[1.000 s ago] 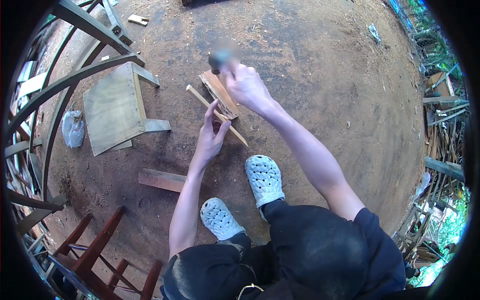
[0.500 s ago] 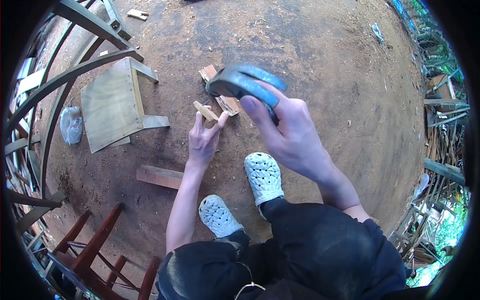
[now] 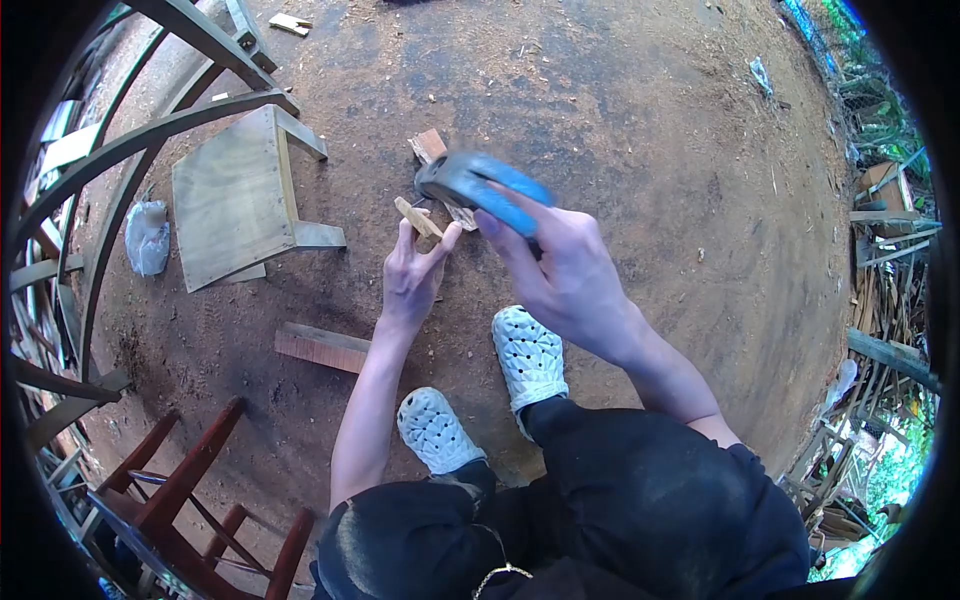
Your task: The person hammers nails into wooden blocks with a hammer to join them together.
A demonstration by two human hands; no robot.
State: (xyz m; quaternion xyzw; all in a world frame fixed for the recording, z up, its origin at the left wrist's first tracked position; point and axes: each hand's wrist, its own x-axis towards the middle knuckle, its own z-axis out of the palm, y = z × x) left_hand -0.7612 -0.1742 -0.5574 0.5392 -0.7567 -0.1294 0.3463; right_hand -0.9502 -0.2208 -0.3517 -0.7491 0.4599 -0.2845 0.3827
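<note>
My right hand (image 3: 578,268) is closed round a claw hammer (image 3: 470,180), whose blue claw points back toward my fingers. Its face is over the far end of a small wooden strip (image 3: 416,217). My left hand (image 3: 408,285) pinches that strip between thumb and fingers, holding it tilted above the ground. Under the hammer head lies a rough wooden block (image 3: 428,145), partly hidden by the hammer and the strip.
A small wooden stool (image 3: 230,200) lies on its side at left, beside a clear plastic bag (image 3: 147,238). Near my left forearm is a wooden beam (image 3: 320,347). Red-brown chair legs (image 3: 190,470) stand at lower left; scrap wood (image 3: 885,280) lines the right.
The hammer has come down a little toward the strip, and my right hand has shifted slightly left. My left hand keeps its pinch. The whole view has shifted slightly.
</note>
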